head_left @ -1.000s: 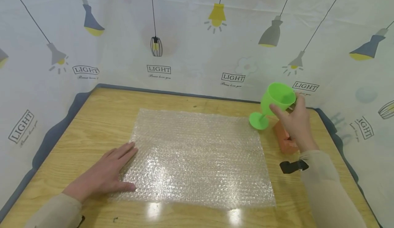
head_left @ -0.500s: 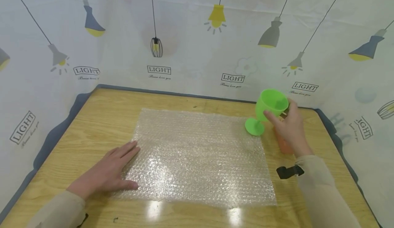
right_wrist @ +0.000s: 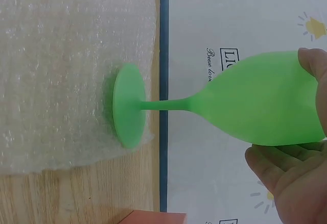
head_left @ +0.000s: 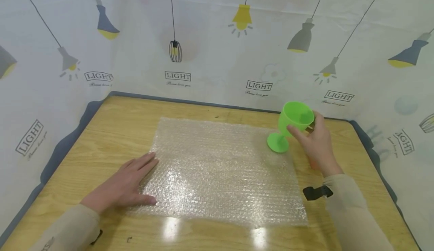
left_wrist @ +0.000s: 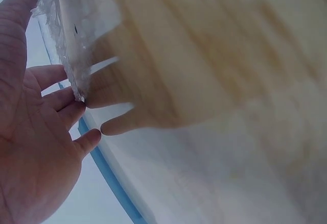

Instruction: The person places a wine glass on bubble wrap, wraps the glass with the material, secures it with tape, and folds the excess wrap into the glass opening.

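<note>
A bright green plastic goblet [head_left: 295, 116] is held by its bowl in my right hand [head_left: 317, 141], thumb on one side and fingers on the other. Its round foot [right_wrist: 129, 106] is over the far right corner of a clear bubble wrap sheet [head_left: 220, 172], which lies flat on the table. Whether the foot touches the sheet I cannot tell. My left hand [head_left: 125, 185] rests at the sheet's left edge, its fingers extended over the border. In the left wrist view the left fingertips [left_wrist: 76, 113] meet the edge of the bubble wrap [left_wrist: 71, 35].
An orange-red object [right_wrist: 153, 218], mostly hidden behind my right hand in the head view, stands on the wooden table [head_left: 112, 130] right of the sheet. A white cloth backdrop [head_left: 210, 47] printed with lamps encloses the table's back and sides.
My right hand has brought the goblet left, toward me and lower, over the bubble wrap's corner. The orange-red object is now largely covered by that hand. My left hand has stayed nearly still.
</note>
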Available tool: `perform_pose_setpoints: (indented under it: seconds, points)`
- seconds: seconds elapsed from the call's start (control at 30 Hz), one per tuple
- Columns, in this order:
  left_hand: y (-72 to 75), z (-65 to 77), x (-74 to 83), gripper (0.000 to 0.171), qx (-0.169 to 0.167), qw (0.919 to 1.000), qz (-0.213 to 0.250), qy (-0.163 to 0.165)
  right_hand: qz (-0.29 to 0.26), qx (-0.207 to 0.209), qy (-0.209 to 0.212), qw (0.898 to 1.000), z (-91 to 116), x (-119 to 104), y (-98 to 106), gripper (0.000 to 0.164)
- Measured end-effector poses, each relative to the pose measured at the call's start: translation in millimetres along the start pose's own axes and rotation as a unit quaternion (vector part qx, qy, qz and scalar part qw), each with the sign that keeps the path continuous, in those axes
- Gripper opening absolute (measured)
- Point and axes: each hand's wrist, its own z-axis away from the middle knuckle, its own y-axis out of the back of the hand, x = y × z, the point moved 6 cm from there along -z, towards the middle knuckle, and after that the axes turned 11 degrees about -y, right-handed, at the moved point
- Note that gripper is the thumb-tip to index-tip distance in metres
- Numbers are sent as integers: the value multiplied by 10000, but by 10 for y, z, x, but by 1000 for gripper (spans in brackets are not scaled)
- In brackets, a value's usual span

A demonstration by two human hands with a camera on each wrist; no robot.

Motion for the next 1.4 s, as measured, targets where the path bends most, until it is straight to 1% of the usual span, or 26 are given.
perform_pose_setpoints:
  seconds: [0.3, 0.5, 0.6, 0.83, 0.93, 1.13, 1.4]
  points:
    - [-5, -38, 8, 122, -16, 10000, 10, 7, -208, -93, 145, 9996, 25, -27, -65, 85]
    - [-2, -80, 10, 123, -68, 9999, 124, 6, -201, -85, 316, 9993, 45, -73, -102, 82]
    - [0, -95, 10, 123, -72, 9999, 106, -25, -204, -117, 448, 9987, 56, -97, -129, 81]
    - [-12, -112, -1, 124, -84, 10000, 42, -1, -297, -171, 526, 9980, 78, -157, -193, 81]
    - [-14, -119, -3, 124, -89, 9999, 54, 16, -300, -172, 624, 9975, 98, -198, -217, 81]
    - [4, -139, 16, 122, -75, 9999, 85, -40, -343, -239, 799, 9959, 123, -260, -294, 77]
    - [-17, -187, 4, 121, -104, 9999, -16, -130, -202, -334, 959, 9946, 177, -334, -408, 78]
